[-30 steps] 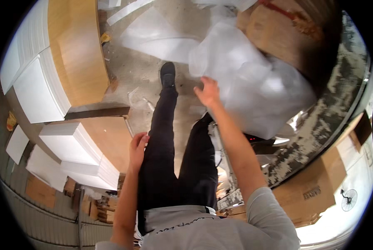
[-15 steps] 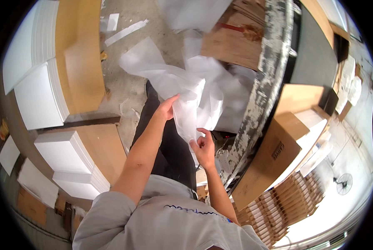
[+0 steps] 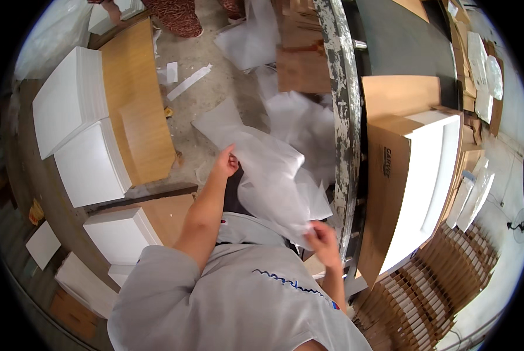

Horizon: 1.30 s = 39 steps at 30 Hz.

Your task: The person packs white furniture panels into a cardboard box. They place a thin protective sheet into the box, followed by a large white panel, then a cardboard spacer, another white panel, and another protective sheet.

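A crumpled sheet of thin white packing foam [image 3: 268, 169] stretches in front of my body between my two hands. My left hand [image 3: 229, 162] has its fingers closed on the sheet's left edge. Lower and to the right, my right hand [image 3: 323, 244] pinches the sheet's near end; it is slightly blurred. Part of the foam hangs in folds over my legs and hides them. Beyond it, more white foam [image 3: 303, 126] lies heaped on the floor beside the conveyor.
On my right runs a roller conveyor with a chipped-paint rail [image 3: 345, 105], carrying an open cardboard box [image 3: 385, 175] with a white panel inside. Stacked white boards [image 3: 89, 158] and a brown board [image 3: 136, 105] stand on the left. Another person's patterned clothing [image 3: 171, 16] shows at the far edge.
My right hand has moved right and nearer my body, drawing the foam sheet wider. The view has shifted toward the conveyor, and another person has come into sight at the top.
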Motion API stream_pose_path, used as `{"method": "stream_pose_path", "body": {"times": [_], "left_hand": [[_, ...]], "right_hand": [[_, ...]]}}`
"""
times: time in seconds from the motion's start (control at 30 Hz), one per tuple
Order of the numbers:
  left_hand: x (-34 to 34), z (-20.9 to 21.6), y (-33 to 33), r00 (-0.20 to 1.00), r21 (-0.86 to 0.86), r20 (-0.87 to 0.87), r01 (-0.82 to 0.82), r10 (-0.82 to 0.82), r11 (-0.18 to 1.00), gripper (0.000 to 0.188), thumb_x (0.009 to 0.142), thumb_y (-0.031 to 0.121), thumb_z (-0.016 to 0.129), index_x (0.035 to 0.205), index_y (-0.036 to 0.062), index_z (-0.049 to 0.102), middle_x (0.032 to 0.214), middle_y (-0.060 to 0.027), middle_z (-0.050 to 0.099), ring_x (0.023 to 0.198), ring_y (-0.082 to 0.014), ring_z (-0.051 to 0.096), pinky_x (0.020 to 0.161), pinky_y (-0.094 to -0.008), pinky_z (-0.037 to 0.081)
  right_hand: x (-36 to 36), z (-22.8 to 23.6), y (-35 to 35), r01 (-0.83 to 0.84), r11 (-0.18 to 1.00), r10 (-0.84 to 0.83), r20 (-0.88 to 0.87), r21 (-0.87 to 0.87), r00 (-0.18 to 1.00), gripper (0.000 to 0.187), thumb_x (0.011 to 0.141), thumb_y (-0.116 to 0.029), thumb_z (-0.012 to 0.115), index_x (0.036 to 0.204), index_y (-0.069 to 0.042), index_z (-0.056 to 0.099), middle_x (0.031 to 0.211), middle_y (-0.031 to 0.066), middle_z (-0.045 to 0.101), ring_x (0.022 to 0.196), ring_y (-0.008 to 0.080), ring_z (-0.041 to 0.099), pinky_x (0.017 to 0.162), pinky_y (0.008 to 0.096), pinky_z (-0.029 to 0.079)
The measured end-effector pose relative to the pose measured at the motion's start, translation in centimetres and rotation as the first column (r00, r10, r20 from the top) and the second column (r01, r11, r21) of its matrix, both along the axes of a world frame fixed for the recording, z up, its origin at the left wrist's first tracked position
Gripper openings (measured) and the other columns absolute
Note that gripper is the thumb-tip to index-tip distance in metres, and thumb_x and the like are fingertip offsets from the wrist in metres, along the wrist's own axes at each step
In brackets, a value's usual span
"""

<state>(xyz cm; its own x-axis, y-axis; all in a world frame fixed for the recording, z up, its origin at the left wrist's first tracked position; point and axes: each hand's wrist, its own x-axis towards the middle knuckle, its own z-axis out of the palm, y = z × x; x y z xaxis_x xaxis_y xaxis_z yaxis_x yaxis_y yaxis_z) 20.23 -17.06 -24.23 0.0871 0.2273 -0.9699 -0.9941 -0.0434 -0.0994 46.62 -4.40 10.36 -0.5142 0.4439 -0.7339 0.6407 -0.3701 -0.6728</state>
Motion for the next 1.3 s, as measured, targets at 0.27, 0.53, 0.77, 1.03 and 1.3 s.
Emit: {"method": "stream_pose_path", "body": {"times": [0.27,0.53,0.77,1.03,1.3], "left_hand": [[2.9,-1.1,3.7,0.970,-0.133,-0.132,0.187,-0.204,0.973,0.013,0.084,0.020,0.067,0.087,0.0102,0.059,0.073,-0.0017,0.059,0.064,-0.0159,0.056,0.059,-0.0302,0.047],[4.7,12.7,7.9,0.881,0.274,-0.445,0.304,-0.160,0.913,0.030,0.085,0.010,0.060,0.112,-0.0035,0.057,0.108,-0.0149,0.065,0.098,-0.0267,0.064,0.087,-0.0394,0.053],[17.0,28.0,0.2,0.511,0.408,-0.777,0.854,-0.367,0.323,0.055,0.081,0.008,0.072,0.130,0.0034,0.048,0.112,-0.0024,0.061,0.101,-0.0118,0.058,0.091,-0.0295,0.047],[23.1,27.6,-10.4,-0.419,-0.536,-0.782,0.830,-0.461,0.155,0.040,0.075,0.017,0.064,0.113,0.0066,0.060,0.099,-0.0173,0.063,0.086,-0.0384,0.060,0.075,-0.0422,0.049],[24.7,27.8,-7.9,-0.741,-0.794,-0.581,0.607,-0.336,0.036,0.027,0.076,0.011,0.062,0.102,0.0035,0.060,0.104,-0.0169,0.062,0.085,-0.0413,0.061,0.074,-0.0494,0.050]], "right_hand": [[12.3,3.8,-2.6,0.276,0.956,-0.250,0.223,-0.097,0.942,0.013,0.087,-0.008,0.062,0.098,-0.001,0.063,0.086,-0.0031,0.063,0.079,0.0041,0.054,0.071,0.0202,0.043],[11.7,-2.6,-1.8,-0.255,0.868,0.126,0.307,0.426,0.943,0.036,0.082,-0.016,0.067,0.112,0.000,0.057,0.097,0.0172,0.065,0.088,0.0337,0.063,0.078,0.0394,0.050],[0.7,-12.6,6.3,0.161,0.531,-0.192,-0.067,0.832,0.979,0.052,0.083,-0.025,0.069,0.121,0.006,0.053,0.119,0.0219,0.057,0.115,0.0307,0.053,0.097,0.0392,0.042],[2.4,-19.4,3.1,0.083,0.741,-0.467,-0.423,-0.666,0.777,0.059,0.091,-0.044,0.056,0.128,0.002,0.052,0.115,0.0146,0.063,0.100,0.0208,0.063,0.087,0.0365,0.051],[3.2,-0.6,5.1,0.077,0.894,-0.399,-0.705,-0.442,0.586,0.058,0.093,-0.042,0.049,0.137,-0.005,0.043,0.124,0.0119,0.058,0.112,0.0208,0.055,0.101,0.0351,0.038]]}}
